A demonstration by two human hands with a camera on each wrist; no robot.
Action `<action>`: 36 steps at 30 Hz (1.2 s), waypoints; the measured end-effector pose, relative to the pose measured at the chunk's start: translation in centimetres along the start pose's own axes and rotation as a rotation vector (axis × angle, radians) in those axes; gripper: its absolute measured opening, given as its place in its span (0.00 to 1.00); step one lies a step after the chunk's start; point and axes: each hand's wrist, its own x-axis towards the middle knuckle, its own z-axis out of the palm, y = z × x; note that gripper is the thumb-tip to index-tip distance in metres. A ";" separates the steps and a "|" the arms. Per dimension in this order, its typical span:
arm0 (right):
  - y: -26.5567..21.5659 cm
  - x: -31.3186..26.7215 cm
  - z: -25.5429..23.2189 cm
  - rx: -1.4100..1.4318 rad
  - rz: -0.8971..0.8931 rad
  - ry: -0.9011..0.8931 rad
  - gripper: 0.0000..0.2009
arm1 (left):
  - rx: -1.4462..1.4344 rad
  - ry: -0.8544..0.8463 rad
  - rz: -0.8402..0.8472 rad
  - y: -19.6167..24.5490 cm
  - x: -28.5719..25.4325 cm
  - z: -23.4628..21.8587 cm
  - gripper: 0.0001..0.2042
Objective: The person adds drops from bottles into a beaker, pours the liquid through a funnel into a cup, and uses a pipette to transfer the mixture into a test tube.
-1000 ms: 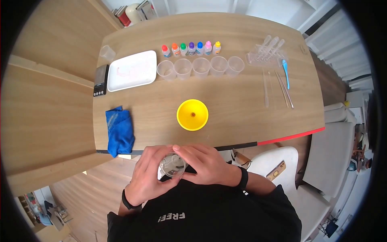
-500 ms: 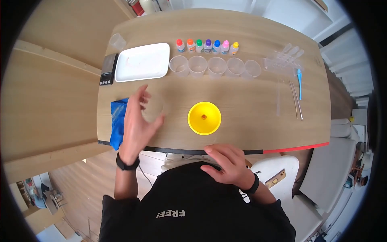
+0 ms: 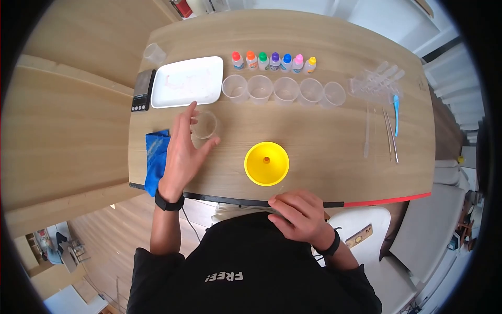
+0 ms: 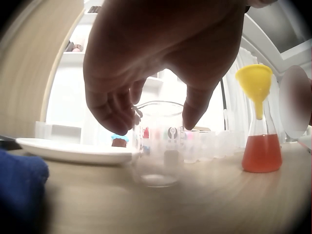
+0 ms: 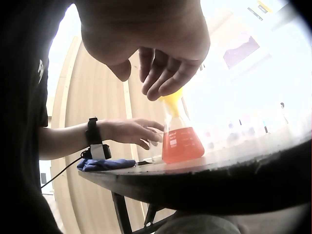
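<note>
A clear glass beaker [image 4: 158, 168] stands upright on the table in front of the white tray. My left hand [image 3: 183, 144] is spread around its rim, fingers on one side and thumb on the other, with the thumb apart from the glass in the head view. Loosely bent and holding nothing, my right hand [image 3: 300, 213] hovers at the table's front edge. Close by it, a yellow funnel [image 3: 266, 170] sits in the neck of a conical flask [image 5: 183, 146] with red-orange liquid. From above, the funnel hides the flask.
Clear plastic cups [image 3: 286, 91] stand in a row, with colour-capped dropper bottles [image 3: 275, 63] behind. At left are a white tray [image 3: 214, 97], a black scale [image 3: 142, 91] and a blue cloth [image 3: 156, 162]. Pipettes [image 3: 379, 78] and thin rods [image 3: 391, 136] lie at right.
Both hands held the beaker over the lap; the left hand has carried it forward and left onto the table and loosened around it. The right hand has let go and moved right.
</note>
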 end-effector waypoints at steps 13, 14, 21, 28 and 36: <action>-0.5 -0.4 -0.7 -0.091 0.001 0.092 0.14 | 0.207 -0.032 -0.168 -4.4 -12.4 -6.8 0.25; -0.5 -0.1 -0.9 -0.119 -0.002 0.130 0.15 | 0.239 -0.071 -0.157 -5.0 -12.9 -6.5 0.25; -0.8 1.9 -1.3 -0.221 0.026 0.168 0.16 | 0.160 0.098 -0.171 -8.8 -14.9 -4.6 0.28; -0.6 2.9 -1.4 -0.352 0.054 0.138 0.27 | 0.373 0.203 -0.149 -9.2 -14.6 -2.8 0.27; -0.2 6.0 -1.5 -0.314 0.071 -0.117 0.42 | 0.108 0.445 -0.181 -11.2 -14.8 -1.9 0.18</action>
